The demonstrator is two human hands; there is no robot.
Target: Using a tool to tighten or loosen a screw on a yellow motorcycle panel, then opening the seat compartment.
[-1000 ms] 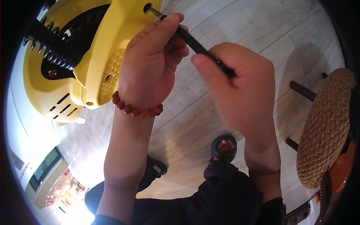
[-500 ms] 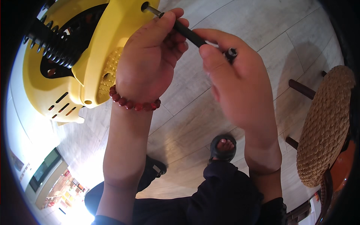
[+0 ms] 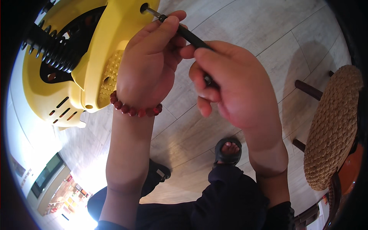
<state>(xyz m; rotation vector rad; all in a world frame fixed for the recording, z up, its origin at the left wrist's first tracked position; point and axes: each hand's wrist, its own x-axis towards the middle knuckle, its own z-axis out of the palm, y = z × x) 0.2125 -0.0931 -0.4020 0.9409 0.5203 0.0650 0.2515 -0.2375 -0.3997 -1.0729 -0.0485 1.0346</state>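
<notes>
- The screwdriver (image 3: 193, 39) is being clasped by left hand (image 3: 143, 65) and right hand (image 3: 237, 76).
- By its tilting, the yellow cover (image 3: 124, 25) could be getting scratched around the right-edge hole (image 3: 143, 6).

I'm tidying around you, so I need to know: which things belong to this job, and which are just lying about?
In the job:
- screwdriver, held in both hands
- yellow shell, shaft in its hole

Not in it:
- woven stool
- bracelet, worn
- sandal, worn

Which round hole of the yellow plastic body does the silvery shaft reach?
The uppermost round hole: the silvery metal shaft of the black-handled tool reaches it; no tool touches the lower round holes.
</notes>
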